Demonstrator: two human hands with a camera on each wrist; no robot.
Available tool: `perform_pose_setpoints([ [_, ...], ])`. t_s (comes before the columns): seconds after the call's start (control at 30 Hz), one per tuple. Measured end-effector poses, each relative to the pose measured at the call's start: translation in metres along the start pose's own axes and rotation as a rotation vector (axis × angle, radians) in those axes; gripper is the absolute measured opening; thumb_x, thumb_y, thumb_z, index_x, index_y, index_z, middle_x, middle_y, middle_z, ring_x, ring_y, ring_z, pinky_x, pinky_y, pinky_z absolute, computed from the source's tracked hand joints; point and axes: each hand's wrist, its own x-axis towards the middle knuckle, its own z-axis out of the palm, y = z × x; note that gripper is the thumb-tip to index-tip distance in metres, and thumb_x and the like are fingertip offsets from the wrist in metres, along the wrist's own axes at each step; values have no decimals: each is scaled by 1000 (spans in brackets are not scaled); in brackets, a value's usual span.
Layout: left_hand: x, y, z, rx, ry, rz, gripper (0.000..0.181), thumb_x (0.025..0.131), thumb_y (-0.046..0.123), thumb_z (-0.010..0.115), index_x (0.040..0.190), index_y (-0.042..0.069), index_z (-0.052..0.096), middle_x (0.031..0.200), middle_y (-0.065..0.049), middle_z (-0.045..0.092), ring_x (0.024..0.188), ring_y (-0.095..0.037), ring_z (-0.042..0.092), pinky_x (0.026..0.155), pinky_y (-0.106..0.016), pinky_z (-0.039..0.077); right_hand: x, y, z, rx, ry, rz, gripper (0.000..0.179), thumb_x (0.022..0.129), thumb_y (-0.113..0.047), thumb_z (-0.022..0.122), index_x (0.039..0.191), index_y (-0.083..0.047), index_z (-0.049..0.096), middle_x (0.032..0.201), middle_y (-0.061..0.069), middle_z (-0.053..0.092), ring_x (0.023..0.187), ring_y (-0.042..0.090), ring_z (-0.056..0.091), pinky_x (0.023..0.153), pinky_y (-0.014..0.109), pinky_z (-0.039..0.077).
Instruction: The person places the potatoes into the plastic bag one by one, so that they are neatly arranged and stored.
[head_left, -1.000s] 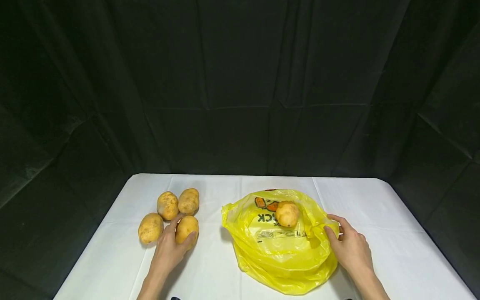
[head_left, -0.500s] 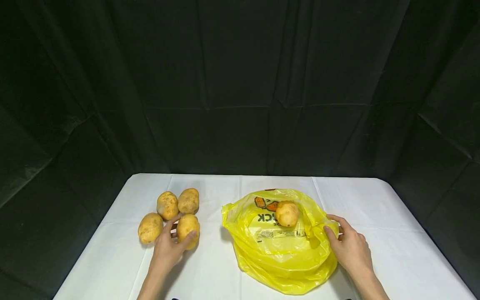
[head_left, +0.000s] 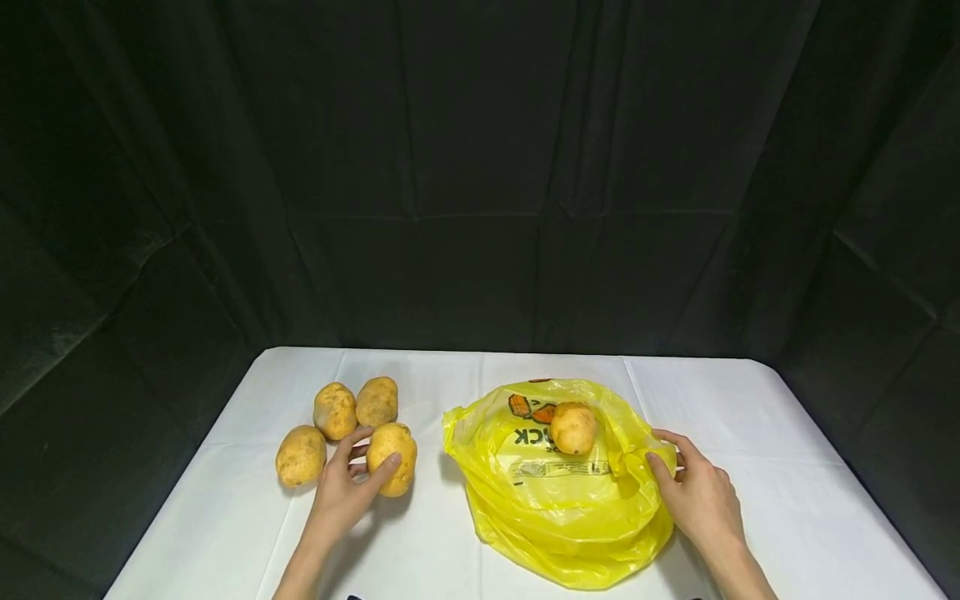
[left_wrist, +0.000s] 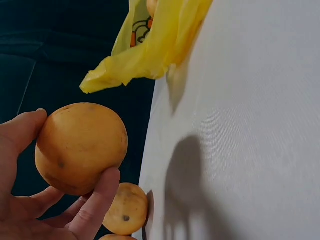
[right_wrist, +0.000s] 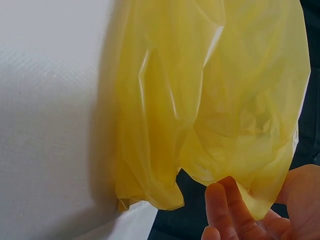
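Observation:
My left hand (head_left: 343,492) grips a potato (head_left: 393,460) between thumb and fingers. In the left wrist view this potato (left_wrist: 82,149) hangs above the tabletop, its shadow falling on the cloth. On the right lies a yellow plastic bag (head_left: 570,533), its mouth spread wide. One potato (head_left: 573,428) rests inside, beside printed carrots and lettering. My right hand (head_left: 701,492) pinches the right edge of the bag's mouth. From the right wrist, the yellow film (right_wrist: 210,100) covers part of the fingers.
Three more potatoes sit at the left: a front one (head_left: 302,456), a middle one (head_left: 335,411) and a back one (head_left: 377,402). A white cloth covers the table (head_left: 442,567). Black drapes (head_left: 480,183) stand behind it and at both sides.
My left hand has lifted the potato off the table and moved it slightly right, away from the other potatoes. The right hand and the bag stay nearly as they were.

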Motion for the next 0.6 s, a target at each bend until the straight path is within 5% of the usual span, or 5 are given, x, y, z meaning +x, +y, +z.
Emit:
perform_pose_setpoints([
  [0.33,2,9,7,-75,-32,-19,61,87,29,76,136,5,49,124,-18,58,103,-29,61,83,-33,51,0,-1,0,-4,-15,18,39,94,-20,65,129,-6,57,108,32,63,84,36,63,71,53,48],
  [0.6,4,17,13,-135,-66,4,61,87,27,76,136,3,49,127,-17,56,112,-28,56,87,-33,50,-1,-3,-1,-4,1,6,38,94,-18,65,129,-7,58,107,31,64,84,37,64,71,53,48],
])
